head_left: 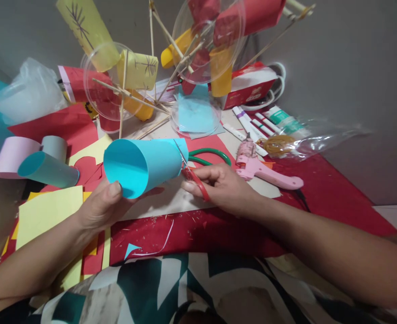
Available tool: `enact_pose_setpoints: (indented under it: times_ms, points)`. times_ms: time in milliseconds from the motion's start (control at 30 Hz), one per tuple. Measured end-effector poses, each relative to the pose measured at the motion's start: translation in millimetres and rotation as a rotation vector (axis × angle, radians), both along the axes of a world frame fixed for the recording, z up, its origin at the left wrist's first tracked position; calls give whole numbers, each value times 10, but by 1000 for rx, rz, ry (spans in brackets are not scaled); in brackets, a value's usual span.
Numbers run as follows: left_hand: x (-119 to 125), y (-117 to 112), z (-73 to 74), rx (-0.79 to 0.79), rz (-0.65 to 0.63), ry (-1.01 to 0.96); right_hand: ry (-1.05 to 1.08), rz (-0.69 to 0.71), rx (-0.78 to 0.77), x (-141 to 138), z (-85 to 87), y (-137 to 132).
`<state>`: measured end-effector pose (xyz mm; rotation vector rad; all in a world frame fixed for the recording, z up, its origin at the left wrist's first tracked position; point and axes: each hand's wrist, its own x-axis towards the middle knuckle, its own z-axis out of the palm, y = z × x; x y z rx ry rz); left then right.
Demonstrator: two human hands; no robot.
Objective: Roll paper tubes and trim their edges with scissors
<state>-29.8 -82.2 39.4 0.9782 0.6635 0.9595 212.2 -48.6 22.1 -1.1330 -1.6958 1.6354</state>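
Observation:
A rolled blue paper tube (161,157) lies tilted over the table with its wide mouth toward the left. My left hand (107,202) supports it from below, thumb at the rim, the other fingers hidden behind it. My right hand (212,184) grips red-handled scissors (198,183), whose blades are at the tube's far right end, against a flap of blue paper. Just beyond the scissors lies a green-handled tool (215,155), partly hidden by the tube and my hand.
A structure of sticks (122,94), clear plastic discs and coloured paper tubes stands at the back. Smaller tubes (51,168) and yellow sheets (50,213) lie left. A pink glue gun (269,173), markers (242,119) and a red box (249,85) are right. A blue scrap (131,250) lies in front.

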Motion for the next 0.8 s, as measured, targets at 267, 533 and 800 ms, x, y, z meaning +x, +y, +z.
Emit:
enact_pose_setpoints:
  times_ms: [267, 533, 800]
  points:
    - [10, 5, 17, 24, -23, -19, 18, 26, 48, 9, -20, -6]
    - [7, 25, 15, 39, -16, 43, 18, 25, 66, 15, -39, -9]
    - [-23, 44, -18, 53, 7, 69, 25, 16, 86, 5, -35, -15]
